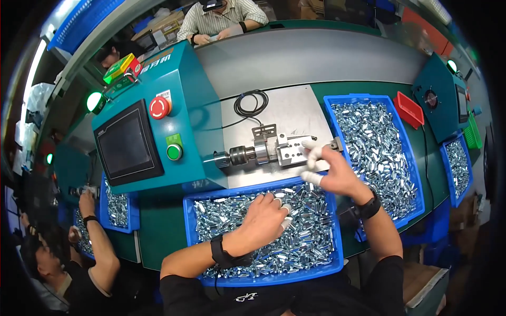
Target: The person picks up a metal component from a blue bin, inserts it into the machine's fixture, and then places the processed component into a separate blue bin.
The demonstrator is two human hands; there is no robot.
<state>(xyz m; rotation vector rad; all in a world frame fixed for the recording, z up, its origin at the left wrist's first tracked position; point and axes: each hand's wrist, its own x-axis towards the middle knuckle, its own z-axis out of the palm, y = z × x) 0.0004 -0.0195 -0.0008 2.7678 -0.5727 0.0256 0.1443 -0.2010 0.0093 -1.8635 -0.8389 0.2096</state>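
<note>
My left hand (263,221) is low over the near blue bin (188,221), its fingers curled down at the heap of small silvery metal pieces (221,213). White finger cots cover some fingertips, and whatever those fingers hold is hidden. My right hand (337,171) is raised beside the right end of a metal fixture block (291,149), thumb and fingers apart, also with white cots. No piece shows between them. Left of the block, a dark chuck (240,155) extends from a teal machine (192,105). Black bands circle both my wrists.
A second blue bin (416,179) of metal pieces stands at right, beside a small red tray (408,110). The machine carries a screen (129,143), a red stop button (159,107) and a green button (174,152). A coiled black cable (251,104) lies behind the fixture. Other people work left and opposite.
</note>
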